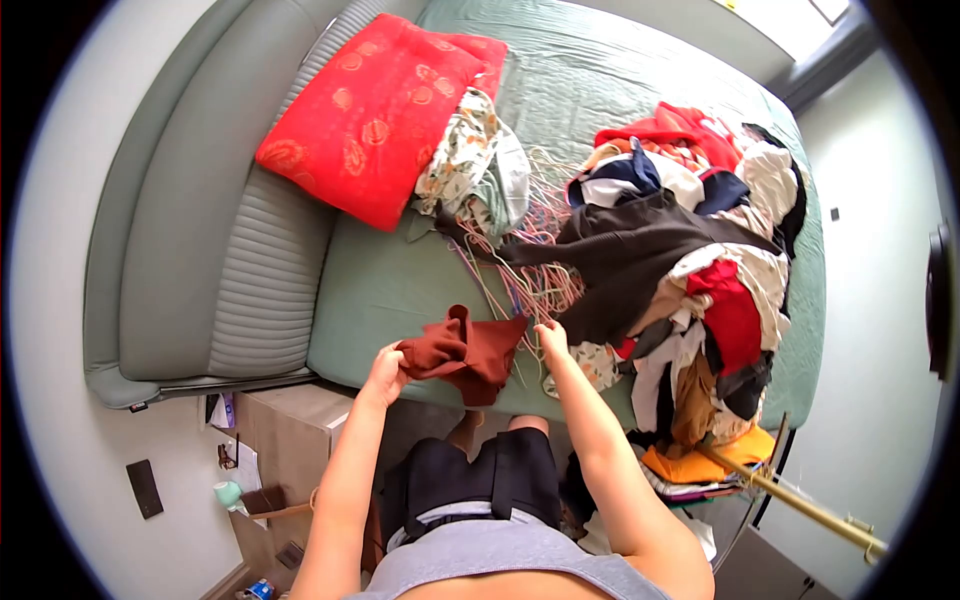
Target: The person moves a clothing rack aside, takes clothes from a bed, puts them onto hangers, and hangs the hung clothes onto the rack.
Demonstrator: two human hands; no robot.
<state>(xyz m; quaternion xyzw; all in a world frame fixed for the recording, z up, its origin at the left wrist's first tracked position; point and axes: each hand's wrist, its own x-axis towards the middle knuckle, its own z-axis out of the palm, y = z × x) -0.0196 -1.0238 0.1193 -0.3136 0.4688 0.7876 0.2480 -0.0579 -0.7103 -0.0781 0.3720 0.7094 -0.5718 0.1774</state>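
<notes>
My left hand [385,374] is closed on the left edge of a rust-brown garment [462,352], which hangs bunched over the front edge of the bed. Just beyond the garment's right corner is my right hand [549,342]. Its fingers are drawn together beside the thin hangers, and what they hold, if anything, is too small to make out. A tangled heap of pink, white and blue hangers [545,290] lies on the bed ahead of both hands. Next to my right hand spreads a dark brown garment [640,245], with one long part stretched leftward over the hangers.
A large pile of mixed clothes [735,310] covers the bed's right side. Red cushions [365,115] and a floral cloth [460,150] lie near the grey headboard [185,220]. A wooden bedside cabinet [300,410] stands at lower left. A gold-coloured pole [800,505] juts in at lower right.
</notes>
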